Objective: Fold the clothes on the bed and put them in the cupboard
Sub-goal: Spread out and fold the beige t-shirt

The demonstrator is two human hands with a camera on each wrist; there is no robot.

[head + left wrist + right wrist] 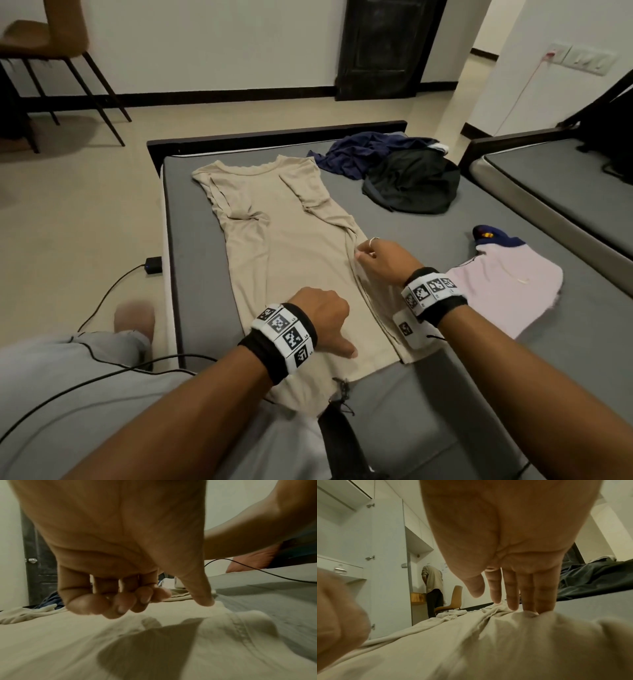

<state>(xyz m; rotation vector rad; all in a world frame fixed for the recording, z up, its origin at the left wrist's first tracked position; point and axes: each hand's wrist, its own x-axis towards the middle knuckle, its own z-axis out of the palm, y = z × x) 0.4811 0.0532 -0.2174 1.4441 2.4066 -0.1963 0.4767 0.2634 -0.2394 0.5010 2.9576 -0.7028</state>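
The grey bed (428,240) carries the beige shirt (294,246) lying flat with both sides turned in, and dark clothes (411,181) heaped beyond it. The right hand (383,260) has its grip spread, straight fingers pressing the right fold. The left hand (322,315) has its grip curled on nothing, thumb out near the hem. Lifting the hem carelessly could spring those loose side folds open

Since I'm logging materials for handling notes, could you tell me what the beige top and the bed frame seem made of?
Beige top: soft matte knit, probably cotton jersey; it lies limp with fine creases. Bed frame: dark, dull wood or laminate, judging by its rigid straight edge.
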